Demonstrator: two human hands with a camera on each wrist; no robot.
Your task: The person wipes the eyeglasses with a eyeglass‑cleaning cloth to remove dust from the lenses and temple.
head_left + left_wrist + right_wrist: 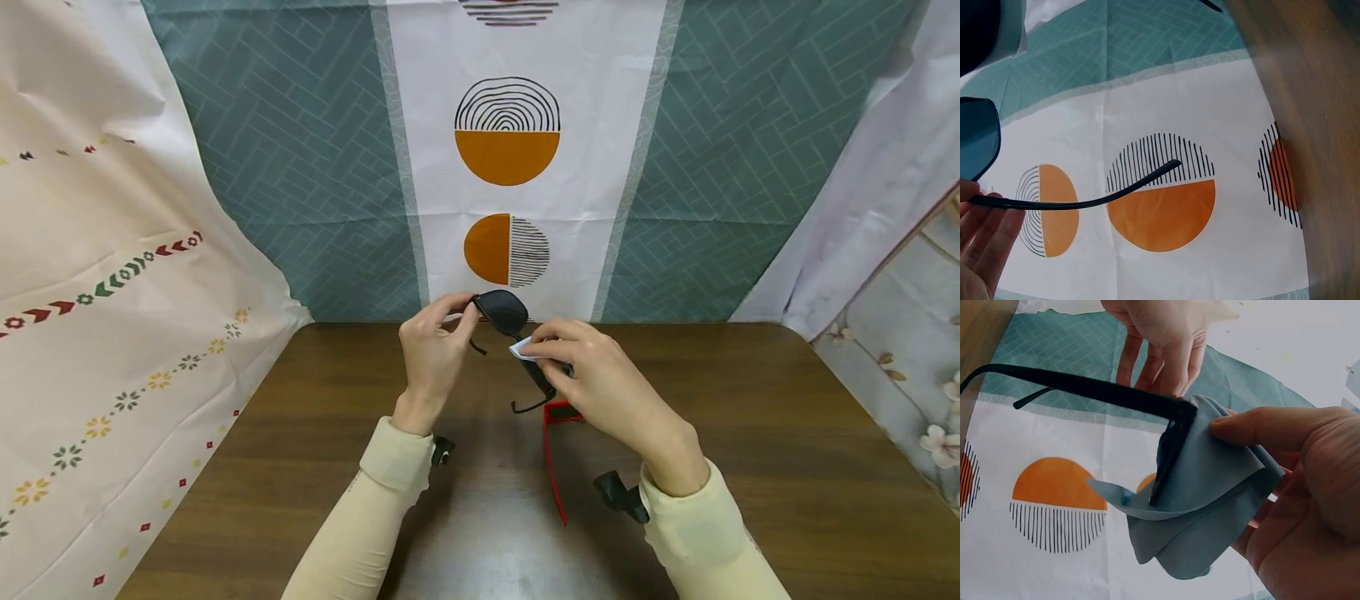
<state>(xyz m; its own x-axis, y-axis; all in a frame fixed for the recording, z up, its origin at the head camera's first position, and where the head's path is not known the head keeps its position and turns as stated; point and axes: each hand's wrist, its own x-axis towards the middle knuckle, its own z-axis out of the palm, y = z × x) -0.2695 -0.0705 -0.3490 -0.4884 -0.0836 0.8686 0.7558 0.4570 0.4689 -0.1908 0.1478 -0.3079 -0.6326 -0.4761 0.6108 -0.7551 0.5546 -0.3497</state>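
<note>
Black sunglasses are held up above the table, their temples unfolded. My left hand pinches them near one hinge, between thumb and fingers. In the left wrist view the temple on that side extends past the fingers. My right hand grips a folded grey-blue cloth at the other lens, thumb on one side and fingers behind. The cloth covers much of that lens in the right wrist view. Below the right hand, red-framed glasses lie on the table, partly hidden by that hand.
The brown wooden table ends at a patterned hanging cloth behind the hands. A cream embroidered cloth drapes along the left, and a floral cloth along the right. Dark wrist mounts jut from the sleeves.
</note>
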